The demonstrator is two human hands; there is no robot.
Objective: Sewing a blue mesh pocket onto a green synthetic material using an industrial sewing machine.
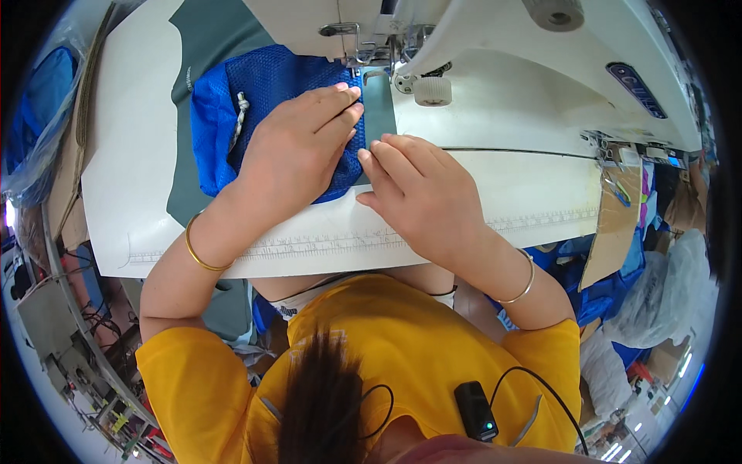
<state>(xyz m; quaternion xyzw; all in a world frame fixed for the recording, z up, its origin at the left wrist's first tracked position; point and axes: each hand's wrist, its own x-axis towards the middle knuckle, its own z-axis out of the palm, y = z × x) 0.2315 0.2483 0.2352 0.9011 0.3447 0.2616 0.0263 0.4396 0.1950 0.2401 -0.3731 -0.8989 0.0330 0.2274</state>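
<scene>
A blue mesh drawstring bag point(267, 73) lies on dark grey-green fabric point(182, 147) under the head of a white sewing machine point(495, 35). A light knotted cord point(241, 116) sits at the bag's left part. My left hand point(301, 143) rests flat across the mesh, its fingers stretched toward the bag's right edge, just short of the presser foot point(371, 77). Close by, my right hand point(421, 185) has its fingers extended, fingertips at that same edge beside the strip of grey-green fabric. The needle point cannot be made out.
A printed ruler scale point(332, 243) runs along the near edge of the white sewing table point(131, 193). A white knob point(432, 91) stands right of the presser foot. Cardboard point(610, 224) hangs at the table's right end, near blue goods and clear plastic bags point(665, 286).
</scene>
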